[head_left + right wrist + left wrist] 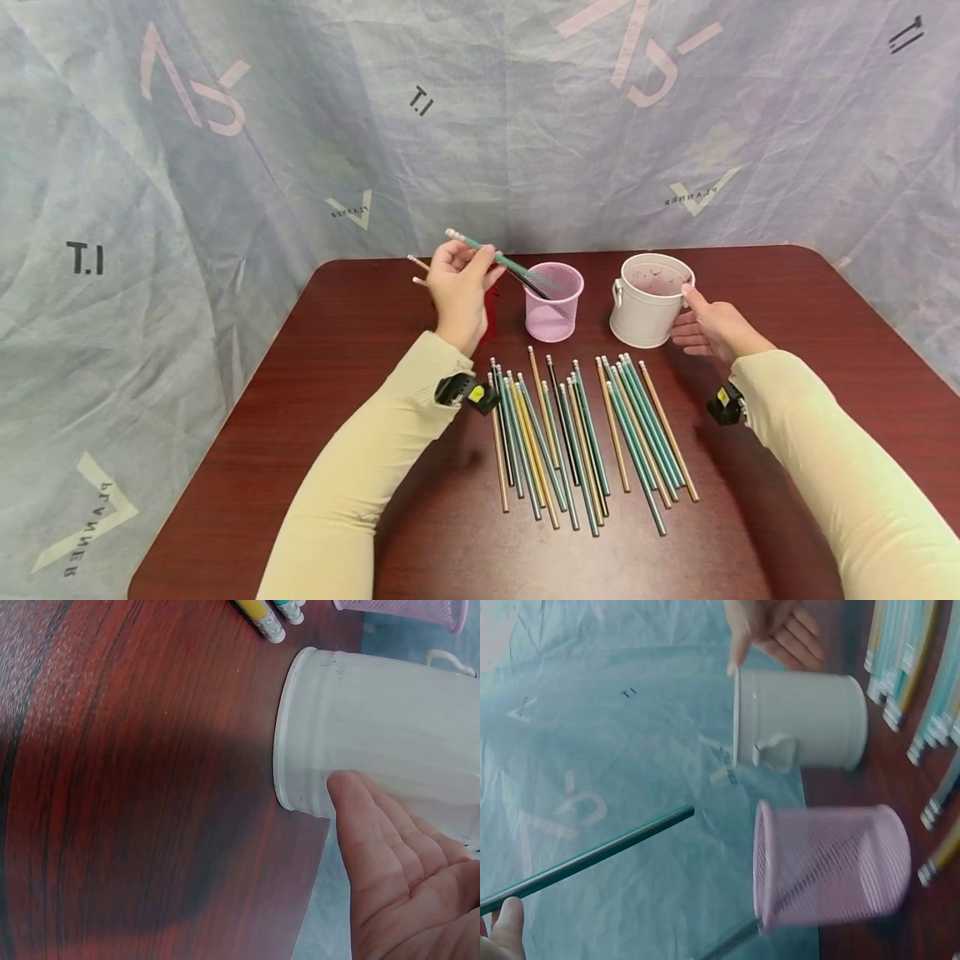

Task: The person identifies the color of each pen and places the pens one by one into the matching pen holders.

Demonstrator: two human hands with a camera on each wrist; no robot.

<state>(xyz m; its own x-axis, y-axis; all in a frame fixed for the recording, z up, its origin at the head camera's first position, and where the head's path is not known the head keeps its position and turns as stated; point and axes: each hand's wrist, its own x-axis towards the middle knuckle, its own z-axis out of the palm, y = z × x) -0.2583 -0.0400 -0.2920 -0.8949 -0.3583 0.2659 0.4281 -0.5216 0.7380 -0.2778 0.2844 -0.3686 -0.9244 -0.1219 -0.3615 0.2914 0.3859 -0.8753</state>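
Observation:
My left hand (463,287) pinches a green pencil (474,244) near its eraser end and holds it up. In the left wrist view the pencil's far end (676,816) is in the air to one side of the pink mesh cup (551,321). A dark pencil (742,937) leans in that cup, its upper part sticking out over the rim. My right hand (716,327) is at the right side of the white bucket (645,321). Its thumb lies at the rim, and its fingers (375,825) stretch out straight along the bucket's side.
Several green, gold, yellow and black pencils (543,450) lie in rows on the reddish-brown table (300,433), erasers towards the cups. A red container (490,317) stands mostly hidden behind my left hand, with pencils (417,262) showing beside it. A grey printed cloth (480,150) hangs behind.

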